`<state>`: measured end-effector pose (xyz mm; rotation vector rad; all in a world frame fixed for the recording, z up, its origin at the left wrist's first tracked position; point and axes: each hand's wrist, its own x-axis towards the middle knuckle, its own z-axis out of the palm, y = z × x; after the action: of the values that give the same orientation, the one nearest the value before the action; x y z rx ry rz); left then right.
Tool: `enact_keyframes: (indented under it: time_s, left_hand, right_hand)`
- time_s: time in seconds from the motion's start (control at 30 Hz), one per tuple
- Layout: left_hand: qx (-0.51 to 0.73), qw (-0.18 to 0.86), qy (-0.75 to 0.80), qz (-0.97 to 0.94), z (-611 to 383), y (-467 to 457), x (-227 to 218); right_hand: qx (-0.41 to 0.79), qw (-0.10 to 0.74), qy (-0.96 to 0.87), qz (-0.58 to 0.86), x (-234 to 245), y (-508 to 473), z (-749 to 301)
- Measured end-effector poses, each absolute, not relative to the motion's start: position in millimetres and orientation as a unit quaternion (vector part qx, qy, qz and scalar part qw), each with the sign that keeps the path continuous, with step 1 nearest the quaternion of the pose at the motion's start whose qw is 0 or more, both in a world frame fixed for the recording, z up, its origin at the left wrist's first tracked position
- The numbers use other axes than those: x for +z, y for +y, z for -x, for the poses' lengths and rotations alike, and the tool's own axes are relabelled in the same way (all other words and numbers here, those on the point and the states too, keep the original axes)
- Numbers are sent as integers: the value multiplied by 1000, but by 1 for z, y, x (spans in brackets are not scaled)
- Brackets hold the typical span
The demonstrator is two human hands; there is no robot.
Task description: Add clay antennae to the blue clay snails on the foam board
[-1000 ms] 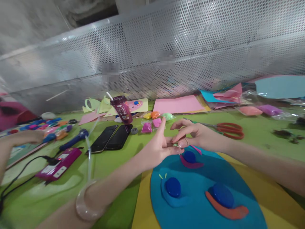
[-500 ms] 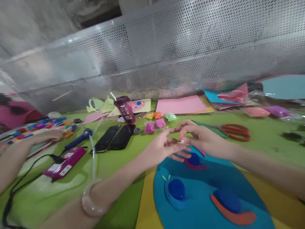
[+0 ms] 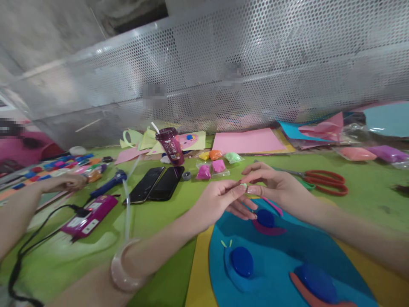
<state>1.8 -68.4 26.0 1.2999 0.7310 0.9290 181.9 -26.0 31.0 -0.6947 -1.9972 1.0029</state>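
Note:
My left hand (image 3: 222,200) and my right hand (image 3: 271,185) meet fingertip to fingertip above the green table (image 3: 153,221). Between thumbs and forefingers they pinch a tiny pale green bit of clay (image 3: 243,186). A pale bangle (image 3: 123,266) circles my left wrist. Just below the hands lies a blue foam oval (image 3: 287,251) on a yellow sheet (image 3: 198,273). On the oval sit snail shapes with dark blue round shells: one (image 3: 242,261) with a blue body, one (image 3: 265,218) with a magenta body, one (image 3: 319,288) with an orange body.
Two black phones (image 3: 158,183), a maroon cup with a straw (image 3: 171,146), small clay bags (image 3: 217,164) and red-handled scissors (image 3: 326,181) lie beyond my hands. A magenta device with a black cable (image 3: 89,215) is at left. Another person's hand (image 3: 62,183) rests near coloured markers. Paper sheets (image 3: 249,140) line the perforated metal wall.
My left hand has closed from an open palm into a pinch meeting the right fingertips on the small green bit. The view has drifted slightly.

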Motion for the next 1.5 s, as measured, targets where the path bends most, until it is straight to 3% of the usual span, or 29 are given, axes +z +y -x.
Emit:
enact_keyframes:
  time_s: [0.77,1.5]
  left_hand:
    - [441,582,353,-585,-7,-71,28]
    - [437,547,387,-600,-7,-71,29]
  right_hand:
    - [371,396,-777,318,39,-38,-177]
    - [102,453,-860,213,32,-36,-179]
